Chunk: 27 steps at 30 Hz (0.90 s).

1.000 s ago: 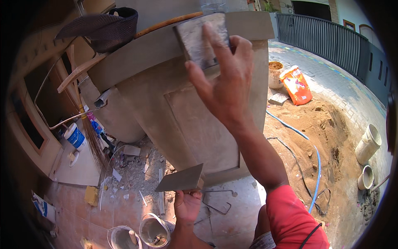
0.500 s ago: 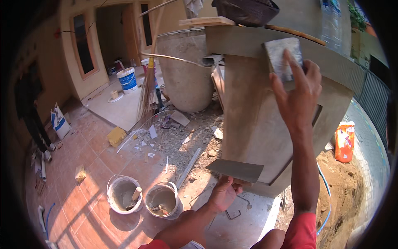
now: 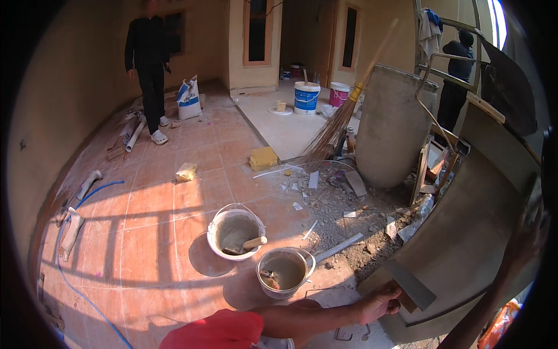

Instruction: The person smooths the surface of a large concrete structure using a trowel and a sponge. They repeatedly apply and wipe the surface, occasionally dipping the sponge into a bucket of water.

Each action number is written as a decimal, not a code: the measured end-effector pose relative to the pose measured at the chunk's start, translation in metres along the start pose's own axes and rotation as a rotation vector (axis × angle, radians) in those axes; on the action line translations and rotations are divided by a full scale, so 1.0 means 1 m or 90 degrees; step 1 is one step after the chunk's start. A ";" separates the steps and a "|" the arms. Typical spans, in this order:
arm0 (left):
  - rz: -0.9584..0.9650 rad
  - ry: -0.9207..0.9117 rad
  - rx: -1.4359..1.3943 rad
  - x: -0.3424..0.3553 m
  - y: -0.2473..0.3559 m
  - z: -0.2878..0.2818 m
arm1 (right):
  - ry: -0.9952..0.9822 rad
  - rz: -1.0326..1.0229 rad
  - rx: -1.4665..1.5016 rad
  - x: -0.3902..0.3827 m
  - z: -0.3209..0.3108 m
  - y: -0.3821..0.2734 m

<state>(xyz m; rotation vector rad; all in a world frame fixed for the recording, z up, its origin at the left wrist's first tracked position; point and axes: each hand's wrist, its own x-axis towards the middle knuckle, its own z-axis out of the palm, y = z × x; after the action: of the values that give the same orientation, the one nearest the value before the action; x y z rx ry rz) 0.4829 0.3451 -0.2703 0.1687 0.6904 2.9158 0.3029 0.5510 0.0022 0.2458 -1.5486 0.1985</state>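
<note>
My left hand [image 3: 378,302] is closed around the handle of a plastering trowel [image 3: 411,285], its flat grey blade next to the lower part of a smooth cement-plastered wall [image 3: 465,232]. At the far right rim, my right hand [image 3: 530,232] is raised against the wall's upper part, dim and partly cut off. A thin dark edge at its fingers fits the grey rectangular block that shows there in the earlier frame; its face is hidden now. Left of my left arm stand a bucket of grey mix with a wooden handle [image 3: 256,242] in it and a second bucket [image 3: 283,273] of murky liquid.
A rounded cement drum [image 3: 389,128] and a twig broom [image 3: 337,128] stand beyond rubble [image 3: 343,203]. Yellow foam [image 3: 263,158] lies on the tiles. One person [image 3: 152,64] stands at back left, another [image 3: 456,81] at back right. A blue hose [image 3: 87,299] runs along the left.
The view has swung left, bringing the standing person and paint buckets further in. The wall and my right hand have shifted to the right rim. My left hand still holds the trowel.
</note>
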 end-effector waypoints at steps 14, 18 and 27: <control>0.070 -0.018 -0.009 -0.008 0.018 0.014 | 0.011 0.095 0.078 0.031 -0.065 0.042; 0.061 -0.025 -0.020 -0.006 0.012 0.017 | -0.040 0.048 0.061 0.026 -0.050 0.023; 0.034 -0.029 -0.036 -0.004 0.006 0.019 | -0.029 -0.062 0.049 0.043 -0.036 -0.035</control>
<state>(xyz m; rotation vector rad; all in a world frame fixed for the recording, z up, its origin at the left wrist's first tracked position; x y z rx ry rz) 0.4890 0.3472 -0.2513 0.2503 0.6049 2.9674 0.3479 0.5258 0.0441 0.3884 -1.5723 0.1772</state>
